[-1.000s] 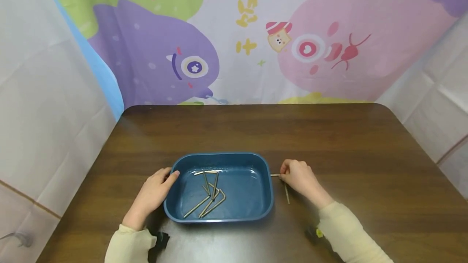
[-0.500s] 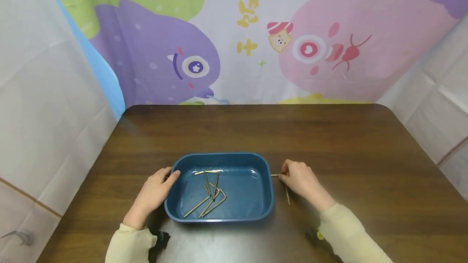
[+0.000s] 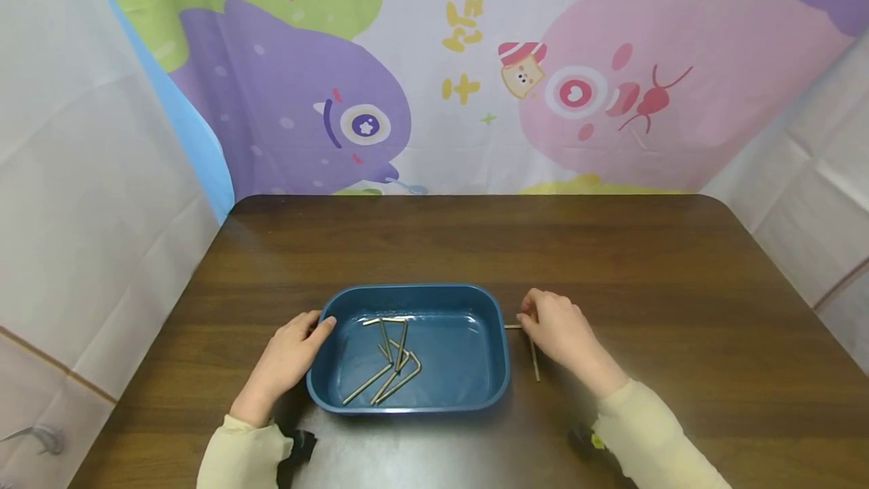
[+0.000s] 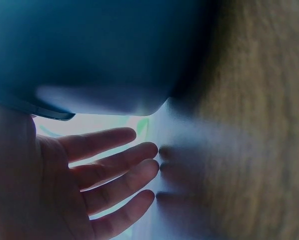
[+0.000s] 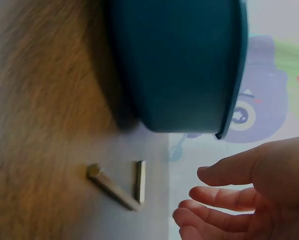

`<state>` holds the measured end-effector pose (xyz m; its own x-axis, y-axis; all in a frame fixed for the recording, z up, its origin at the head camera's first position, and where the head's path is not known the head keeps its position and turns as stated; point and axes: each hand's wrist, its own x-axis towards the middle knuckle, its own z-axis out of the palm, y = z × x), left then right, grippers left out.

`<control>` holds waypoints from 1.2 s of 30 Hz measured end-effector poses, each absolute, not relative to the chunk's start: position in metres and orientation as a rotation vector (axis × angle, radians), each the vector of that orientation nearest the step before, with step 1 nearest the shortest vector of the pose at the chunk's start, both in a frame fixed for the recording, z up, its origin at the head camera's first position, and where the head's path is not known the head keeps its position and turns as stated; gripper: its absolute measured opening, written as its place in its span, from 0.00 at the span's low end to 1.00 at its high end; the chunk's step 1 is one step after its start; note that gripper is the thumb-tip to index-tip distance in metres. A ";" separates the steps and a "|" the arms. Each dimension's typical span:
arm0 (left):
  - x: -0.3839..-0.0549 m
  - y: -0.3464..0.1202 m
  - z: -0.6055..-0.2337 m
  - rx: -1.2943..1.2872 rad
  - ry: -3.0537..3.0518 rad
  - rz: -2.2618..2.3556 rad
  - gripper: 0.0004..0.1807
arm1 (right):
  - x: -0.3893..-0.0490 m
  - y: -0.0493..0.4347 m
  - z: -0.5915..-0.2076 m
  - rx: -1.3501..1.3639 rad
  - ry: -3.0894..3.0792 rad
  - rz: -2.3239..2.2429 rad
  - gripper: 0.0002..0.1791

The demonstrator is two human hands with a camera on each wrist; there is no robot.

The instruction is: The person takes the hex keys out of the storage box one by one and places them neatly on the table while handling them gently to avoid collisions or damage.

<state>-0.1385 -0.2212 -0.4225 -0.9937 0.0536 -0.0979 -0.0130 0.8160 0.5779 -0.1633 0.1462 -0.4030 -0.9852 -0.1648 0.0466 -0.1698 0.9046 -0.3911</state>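
My left hand (image 3: 288,353) rests at the left end of a blue tray (image 3: 462,368), its thumb over the rim. In the left wrist view its four fingers (image 4: 122,185) are straight, spread below the tray wall, tips at the tabletop. Several L-shaped hex keys (image 3: 366,384) lie crossed in the tray's left half. One more hex key (image 3: 535,363) lies on the table right of the tray. Over its bend hovers my right hand (image 3: 560,330), hiding the corner in the head view. The right wrist view shows the fingers (image 5: 229,172) loosely bent and apart from that key (image 5: 112,187).
The brown wooden table (image 3: 645,270) reaches back to a cartoon-printed curtain (image 3: 462,142). White cloth panels (image 3: 102,172) flank it on both sides. Dark wrist gear (image 3: 302,446) shows by the left sleeve (image 3: 244,455).
The right fingers, earlier down at the key's bend, have risen a little and come away from it. The key stays on the table. Left hand and tray keep their places.
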 end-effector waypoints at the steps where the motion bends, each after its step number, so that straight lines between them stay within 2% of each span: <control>1: -0.138 -0.221 -0.422 0.030 2.886 0.921 0.34 | -0.162 0.145 -0.401 0.272 -3.046 0.634 0.06; 21: -0.138 -0.221 -0.422 0.029 2.881 0.926 0.34 | -0.145 0.115 -0.379 0.382 -2.776 0.640 0.04; 36: -0.139 -0.221 -0.423 0.046 2.892 0.925 0.32 | -0.129 0.088 -0.385 0.508 -2.779 0.716 0.04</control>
<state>-0.1387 -0.2208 -0.4226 -0.9941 0.0607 -0.0904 -0.0030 0.8146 0.5800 -0.1294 0.0879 -0.3845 -0.9142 -0.2730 0.2996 -0.3838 0.8209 -0.4229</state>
